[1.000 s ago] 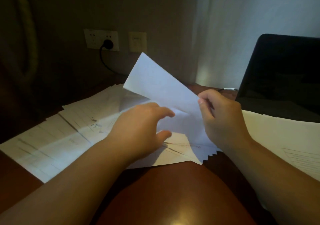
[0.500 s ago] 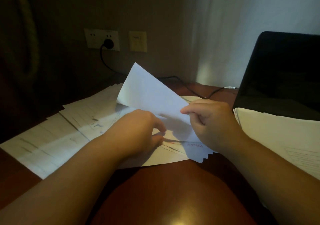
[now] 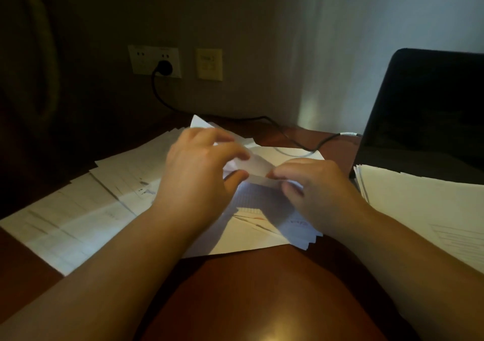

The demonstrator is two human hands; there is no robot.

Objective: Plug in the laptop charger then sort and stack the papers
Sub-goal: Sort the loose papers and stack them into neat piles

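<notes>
Sorting half done. Left hand [image 3: 201,167] and right hand [image 3: 311,186] pinching one sheet [image 3: 255,169] above loose papers [image 3: 104,209]; stacked pile [image 3: 419,204] right of hands. Beyond, charger plug [image 3: 163,66] already seated in socket.

A black round charger plug [image 3: 163,66] sits in the white wall socket [image 3: 154,61] at the far left, its black cable [image 3: 275,128] trailing right toward the black open laptop [image 3: 429,110]. White printed paper sheets [image 3: 86,209] fan across the left of the table, one bent white sheet [image 3: 258,169] lifted at centre. A neat white paper stack [image 3: 419,199] lies right.
</notes>
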